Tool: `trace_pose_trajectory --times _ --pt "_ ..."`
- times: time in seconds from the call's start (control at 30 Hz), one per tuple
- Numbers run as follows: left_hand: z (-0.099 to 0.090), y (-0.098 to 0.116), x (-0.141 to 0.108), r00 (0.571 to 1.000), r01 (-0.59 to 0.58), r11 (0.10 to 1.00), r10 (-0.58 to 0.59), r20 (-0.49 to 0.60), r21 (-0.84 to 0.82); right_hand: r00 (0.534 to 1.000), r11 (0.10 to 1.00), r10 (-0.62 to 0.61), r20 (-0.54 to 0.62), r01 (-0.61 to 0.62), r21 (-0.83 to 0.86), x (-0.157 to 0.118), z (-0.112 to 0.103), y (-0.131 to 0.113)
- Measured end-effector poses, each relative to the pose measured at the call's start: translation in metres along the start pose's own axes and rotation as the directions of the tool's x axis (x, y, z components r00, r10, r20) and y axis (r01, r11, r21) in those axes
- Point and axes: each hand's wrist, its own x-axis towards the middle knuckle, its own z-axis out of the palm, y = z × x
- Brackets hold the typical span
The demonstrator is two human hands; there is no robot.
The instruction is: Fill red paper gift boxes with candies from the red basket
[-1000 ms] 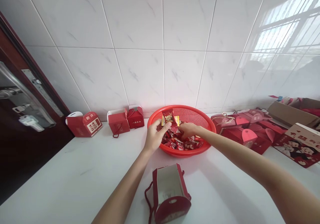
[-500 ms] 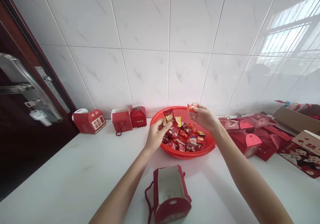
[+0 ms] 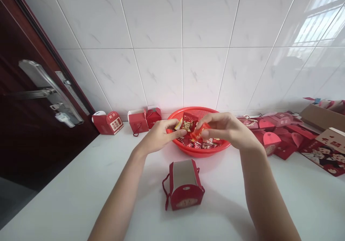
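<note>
My left hand (image 3: 161, 135) grips a dark red wrapped candy (image 3: 189, 121), with a yellow wrapper showing beside it. Between the thumb and fingers of my right hand (image 3: 225, 129) is a bright red-orange candy (image 3: 199, 131). Both hands are close together over the front of a red plastic basket (image 3: 201, 154) that holds several wrapped candies. On the white table in front of the basket stands a dark red box (image 3: 187, 197), its top open and a cord handle at its side.
Against the tiled wall at the left are small red boxes (image 3: 138, 121) and one with gold print (image 3: 108, 123). More red boxes (image 3: 285, 142) are piled at the right, near a cardboard box (image 3: 322, 120) and a printed box (image 3: 325, 154). A dark door (image 3: 35, 126) borders the left.
My right hand has come left and down with its candy, next to my left hand. The view has shifted, so the open box appears higher.
</note>
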Motion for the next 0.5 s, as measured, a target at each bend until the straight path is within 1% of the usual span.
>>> trace_pose_trajectory --times 0.07,0.13,0.2,0.27,0.33,0.37,0.43,0.5 --pt "-0.009 0.009 -0.011 1.0 0.003 0.994 -0.005 0.017 0.107 0.989 0.993 0.008 0.15 0.01 -0.117 -0.008 0.011 -0.012" --pt "-0.015 0.015 -0.021 1.0 -0.004 0.984 -0.001 0.031 0.177 0.973 0.966 0.024 0.229 0.037 -0.256 -0.012 0.022 -0.017" --pt "-0.02 0.018 -0.028 0.999 -0.012 0.972 0.004 0.034 0.236 0.97 0.912 0.039 0.238 0.063 -0.406 -0.013 0.034 -0.016" --pt "-0.022 0.021 -0.033 0.999 -0.014 0.958 0.005 0.031 0.285 0.967 0.839 0.066 0.247 0.081 -0.537 -0.012 0.044 -0.012" --pt "-0.023 0.024 -0.037 1.0 -0.013 0.946 0.005 0.023 0.324 0.952 0.773 0.111 0.284 0.097 -0.627 -0.01 0.051 -0.006" --pt "-0.023 0.025 -0.038 1.0 -0.012 0.941 0.006 0.02 0.338 0.942 0.752 0.131 0.31 0.109 -0.651 -0.01 0.054 -0.003" --pt "-0.023 0.027 -0.04 1.0 -0.013 0.934 0.007 0.019 0.358 0.931 0.74 0.135 0.338 0.133 -0.66 -0.009 0.055 0.0" --pt "-0.023 0.029 -0.041 0.999 -0.024 0.933 0.014 0.032 0.359 0.947 0.753 0.106 0.304 0.123 -0.646 -0.01 0.052 0.0"
